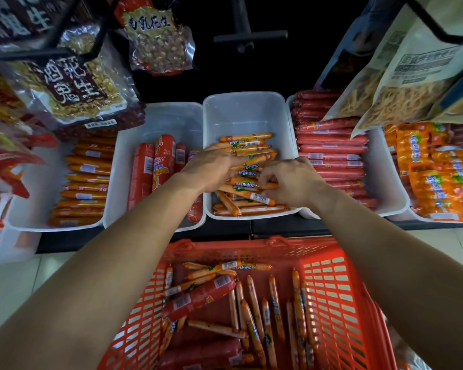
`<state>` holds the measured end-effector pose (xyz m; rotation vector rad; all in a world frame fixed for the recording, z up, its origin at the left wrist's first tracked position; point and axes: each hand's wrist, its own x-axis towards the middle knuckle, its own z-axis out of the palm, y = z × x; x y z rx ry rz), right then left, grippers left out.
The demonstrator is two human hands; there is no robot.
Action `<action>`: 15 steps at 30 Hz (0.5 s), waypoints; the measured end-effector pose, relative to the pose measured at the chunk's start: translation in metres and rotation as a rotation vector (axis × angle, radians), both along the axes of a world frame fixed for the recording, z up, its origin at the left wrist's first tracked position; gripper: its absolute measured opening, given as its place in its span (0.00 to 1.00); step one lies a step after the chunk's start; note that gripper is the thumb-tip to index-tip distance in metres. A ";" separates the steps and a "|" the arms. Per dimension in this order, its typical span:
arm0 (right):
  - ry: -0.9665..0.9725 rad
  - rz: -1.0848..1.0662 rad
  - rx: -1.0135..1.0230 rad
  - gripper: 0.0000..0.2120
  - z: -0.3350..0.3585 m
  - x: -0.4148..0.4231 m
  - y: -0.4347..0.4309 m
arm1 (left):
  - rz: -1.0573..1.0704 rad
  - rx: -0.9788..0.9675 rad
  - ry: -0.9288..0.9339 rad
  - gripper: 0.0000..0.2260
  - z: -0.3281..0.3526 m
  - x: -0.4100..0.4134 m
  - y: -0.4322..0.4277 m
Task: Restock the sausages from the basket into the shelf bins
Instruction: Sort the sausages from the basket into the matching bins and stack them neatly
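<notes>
We have both hands in the middle bin (243, 108) on the shelf, down on the pile of thin orange sausages (247, 145) that fills its nearer half. Our left hand (211, 166) lies over the pile from the left, back turned up to us and fingers reaching across the sticks. We cannot tell whether it holds any or only presses them flat. Our right hand (292, 182) comes in from the right with fingers curled inward, and it looks to pinch one or two sticks near the middle of the pile. The two hands are close, just short of touching. In the bin the sausages lie crosswise, long axis left to right, though a few at the front edge slant. We judge this to be the settling of a batch, with much left to do. The basket (334, 279) sits below the shelf edge, nearer to us than the bin and under our forearms, and it holds many loose thin sausages (254, 300). Most of those point away from us, end on to the bin, so a handful would need a quarter turn to match the rows. Only a few at the basket's far end lie crosswise already. The right hand is nearer the lengthwise cluster on the basket's right side. The left arm passes over a thick red sausage (198, 299), which by its look belongs in the neighbouring bin (155, 116) to the left, where similar thick red ones lie.
</notes>
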<state>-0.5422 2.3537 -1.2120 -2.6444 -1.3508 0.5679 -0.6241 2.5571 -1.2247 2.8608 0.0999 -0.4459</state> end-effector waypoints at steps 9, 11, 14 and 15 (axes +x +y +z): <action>0.040 0.044 -0.041 0.15 -0.003 -0.011 0.008 | 0.031 -0.221 -0.007 0.09 0.008 -0.039 0.008; 0.020 0.021 -0.020 0.10 -0.004 -0.010 0.006 | -0.004 -0.212 0.080 0.09 0.010 -0.044 0.006; 0.047 -0.035 0.029 0.06 0.001 -0.009 0.006 | -0.019 -0.183 0.153 0.13 0.012 -0.046 0.002; 0.063 -0.050 0.039 0.06 0.003 -0.009 0.006 | -0.015 -0.171 0.154 0.13 0.012 -0.045 0.000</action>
